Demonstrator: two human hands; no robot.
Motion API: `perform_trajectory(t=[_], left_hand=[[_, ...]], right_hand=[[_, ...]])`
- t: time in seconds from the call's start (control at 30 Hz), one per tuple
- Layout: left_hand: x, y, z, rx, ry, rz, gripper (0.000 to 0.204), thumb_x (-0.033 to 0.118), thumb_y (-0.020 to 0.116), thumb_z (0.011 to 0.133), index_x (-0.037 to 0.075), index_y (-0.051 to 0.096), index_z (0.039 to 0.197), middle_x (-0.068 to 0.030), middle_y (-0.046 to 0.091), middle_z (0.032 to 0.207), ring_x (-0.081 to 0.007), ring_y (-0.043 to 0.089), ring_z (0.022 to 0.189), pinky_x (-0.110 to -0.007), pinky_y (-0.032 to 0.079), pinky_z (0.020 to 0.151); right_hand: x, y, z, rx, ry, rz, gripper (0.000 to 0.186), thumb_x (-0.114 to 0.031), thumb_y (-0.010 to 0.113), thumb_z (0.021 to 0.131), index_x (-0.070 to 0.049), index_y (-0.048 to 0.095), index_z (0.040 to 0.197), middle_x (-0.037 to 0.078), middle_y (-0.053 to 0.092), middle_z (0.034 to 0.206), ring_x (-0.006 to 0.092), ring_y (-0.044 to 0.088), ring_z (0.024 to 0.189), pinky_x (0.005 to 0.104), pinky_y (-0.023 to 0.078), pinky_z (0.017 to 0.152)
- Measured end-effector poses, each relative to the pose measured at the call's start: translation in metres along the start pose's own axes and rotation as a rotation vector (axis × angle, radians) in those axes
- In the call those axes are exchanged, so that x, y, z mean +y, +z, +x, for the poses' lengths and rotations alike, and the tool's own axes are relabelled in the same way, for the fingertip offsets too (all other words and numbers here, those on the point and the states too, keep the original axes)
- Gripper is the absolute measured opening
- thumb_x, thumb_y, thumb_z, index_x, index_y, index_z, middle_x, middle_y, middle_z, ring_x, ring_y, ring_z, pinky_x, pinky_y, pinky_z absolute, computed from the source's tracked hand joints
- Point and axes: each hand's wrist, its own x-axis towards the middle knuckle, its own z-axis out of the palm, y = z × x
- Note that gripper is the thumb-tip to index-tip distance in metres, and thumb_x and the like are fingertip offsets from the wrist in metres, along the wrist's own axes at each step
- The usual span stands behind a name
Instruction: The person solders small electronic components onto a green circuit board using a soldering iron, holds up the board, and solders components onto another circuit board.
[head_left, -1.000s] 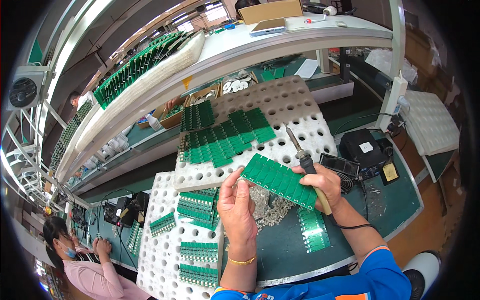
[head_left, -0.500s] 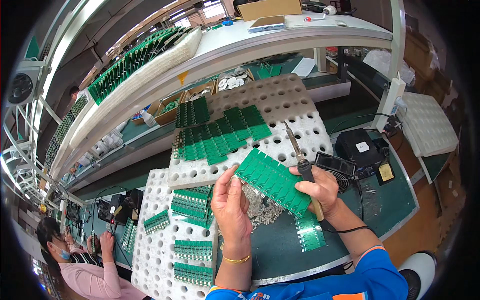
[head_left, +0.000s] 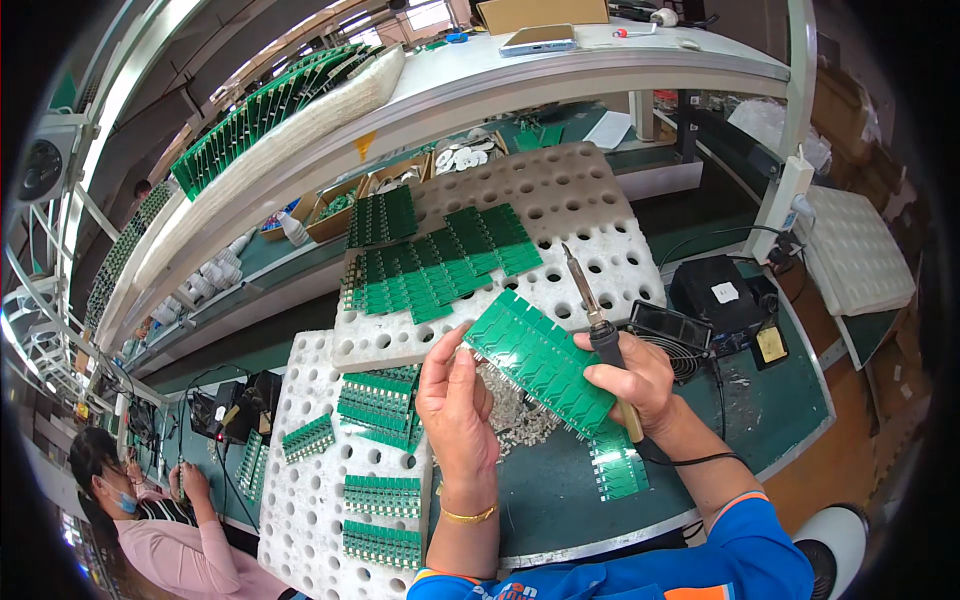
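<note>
A thin, rigid, rectangular green circuit-board panel [head_left: 540,368], scored into narrow strips and edged with small metallic pins, is held aslant above the bench. The left hand [head_left: 458,405] pinches its left corner between thumb and fingers. The right hand [head_left: 640,382] is closed around a soldering iron [head_left: 603,330] with a dark grip and slim metal tip pointing up past the panel, and its thumb and fingers also meet the panel's right end. Beneath the panel lies a loose heap of small, pale, knobbly parts [head_left: 520,412]; beyond it, a white foam slab [head_left: 625,240] punched with round holes carries overlapping green boards [head_left: 440,265]. Compared with a second ago, the panel shows more of its flat face and catches brighter glare; both hands keep their hold.
</note>
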Motion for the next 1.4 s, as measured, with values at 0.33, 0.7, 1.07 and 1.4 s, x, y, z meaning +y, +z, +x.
perform_trajectory(t=[0.33, 0.7, 1.07, 1.4], left_hand=[[-0.0007, -0.0027, 0.0001, -0.047, 0.031, 0.011, 0.026, 0.013, 0.060, 0.099, 0.003, 0.060, 0.124, -0.0030, 0.067, 0.090, 0.0028, 0.030, 0.045, -0.016, 0.021, 0.039], [-0.0003, -0.0017, -0.0033, -0.051, 0.104, 0.036, 0.031, 0.001, 0.070, 0.090, 0.001, 0.062, 0.120, -0.0013, 0.065, 0.094, -0.0033, 0.051, 0.074, -0.018, 0.039, 0.062], [-0.0011, -0.0046, -0.0039, -0.055, 0.105, 0.012, 0.031, -0.002, 0.074, 0.086, -0.001, 0.064, 0.115, -0.0036, 0.065, 0.099, -0.0085, 0.061, 0.090, -0.022, 0.052, 0.080], [0.0011, -0.0043, -0.0052, -0.045, 0.099, 0.015, 0.031, -0.001, 0.076, 0.084, 0.000, 0.065, 0.113, -0.0027, 0.066, 0.096, -0.0077, 0.061, 0.087, -0.021, 0.051, 0.078]], right_hand=[[0.0005, -0.0008, -0.0009, 0.023, 0.168, 0.235, 0.028, 0.002, 0.072, 0.075, -0.005, 0.060, 0.099, 0.021, 0.072, 0.099, 0.0306, 0.073, 0.084, 0.0359, 0.059, 0.070], [0.0011, -0.0036, -0.0046, 0.009, 0.437, 0.400, 0.032, 0.001, 0.078, 0.077, -0.008, 0.057, 0.098, 0.014, 0.075, 0.098, 0.0198, 0.072, 0.082, 0.0287, 0.054, 0.074], [0.0039, -0.0047, -0.0063, -0.003, 0.482, 0.508, 0.028, -0.002, 0.079, 0.081, -0.003, 0.056, 0.097, 0.012, 0.068, 0.089, 0.0269, 0.072, 0.097, 0.0329, 0.057, 0.082], [0.0045, -0.0029, -0.0083, 0.013, 0.528, 0.566, 0.026, 0.006, 0.074, 0.080, -0.004, 0.057, 0.098, 0.014, 0.070, 0.094, 0.0235, 0.072, 0.094, 0.0323, 0.056, 0.083]])
